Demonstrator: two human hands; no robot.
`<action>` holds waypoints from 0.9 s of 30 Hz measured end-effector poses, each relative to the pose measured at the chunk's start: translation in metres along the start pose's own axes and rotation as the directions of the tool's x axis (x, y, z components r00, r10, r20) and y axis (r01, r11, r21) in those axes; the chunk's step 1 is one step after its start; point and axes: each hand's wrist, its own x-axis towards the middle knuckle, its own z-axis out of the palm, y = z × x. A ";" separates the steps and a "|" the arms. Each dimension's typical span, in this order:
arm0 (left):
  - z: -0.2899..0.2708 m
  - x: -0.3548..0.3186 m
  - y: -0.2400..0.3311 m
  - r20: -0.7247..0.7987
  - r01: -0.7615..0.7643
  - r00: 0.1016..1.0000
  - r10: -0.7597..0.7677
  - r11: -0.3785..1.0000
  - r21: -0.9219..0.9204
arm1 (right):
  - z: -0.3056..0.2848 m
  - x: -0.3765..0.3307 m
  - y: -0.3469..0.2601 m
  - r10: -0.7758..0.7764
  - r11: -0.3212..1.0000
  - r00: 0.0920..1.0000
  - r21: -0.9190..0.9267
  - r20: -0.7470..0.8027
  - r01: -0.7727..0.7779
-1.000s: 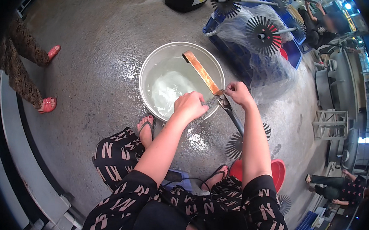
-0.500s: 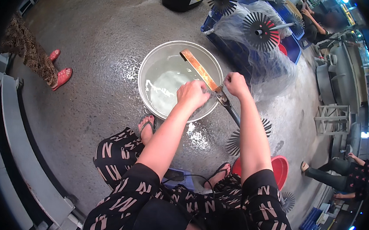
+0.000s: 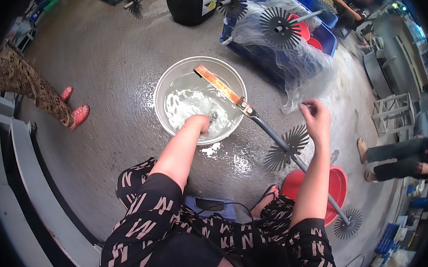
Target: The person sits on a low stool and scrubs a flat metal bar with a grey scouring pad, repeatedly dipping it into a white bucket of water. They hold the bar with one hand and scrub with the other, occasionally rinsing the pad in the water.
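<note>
Since half a second ago, your right hand (image 3: 315,122) has let go, fingers loosely apart; the fin-disc rod (image 3: 273,135) rests across the basin (image 3: 164,83), near it. Left hand (image 3: 200,124) submerged; grip unreadable.

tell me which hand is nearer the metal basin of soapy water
Left. The left hand is down inside the metal basin, in the foamy water. The right hand is raised off to the basin's right, apart from it, over the wet floor.
</note>
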 end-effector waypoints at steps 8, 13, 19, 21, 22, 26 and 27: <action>-0.044 -0.096 0.046 -0.512 -0.415 0.831 0.219 0.856 -0.308 | -0.058 -0.087 0.158 0.321 0.929 0.905 -0.093 -0.280 -0.358; -0.033 -0.114 0.113 -0.829 -0.388 0.556 0.052 0.899 -0.204 | -0.007 -0.122 0.190 0.285 0.958 0.887 -0.097 0.364 -0.268; -0.054 -0.135 0.070 -0.748 -0.217 0.640 -0.175 0.893 -0.395 | 0.024 -0.140 0.159 0.264 0.865 0.930 -0.490 0.257 -0.110; -0.065 -0.124 0.063 -0.854 -0.328 0.419 -0.308 0.826 -0.459 | 0.023 -0.132 0.156 0.294 0.852 0.918 -0.509 0.267 -0.125; -0.064 -0.112 0.072 -0.890 -0.333 0.407 -0.207 0.874 -0.356 | 0.027 -0.130 0.154 0.303 0.849 0.910 -0.514 0.284 -0.123; -0.083 -0.055 0.078 -0.905 -0.234 0.423 -0.043 0.960 -0.156 | 0.026 -0.133 0.160 0.263 0.844 0.939 -0.524 0.223 -0.112; -0.095 -0.049 0.070 -0.896 -0.162 0.437 -0.084 0.972 -0.170 | 0.027 -0.132 0.160 0.269 0.846 0.939 -0.518 0.216 -0.123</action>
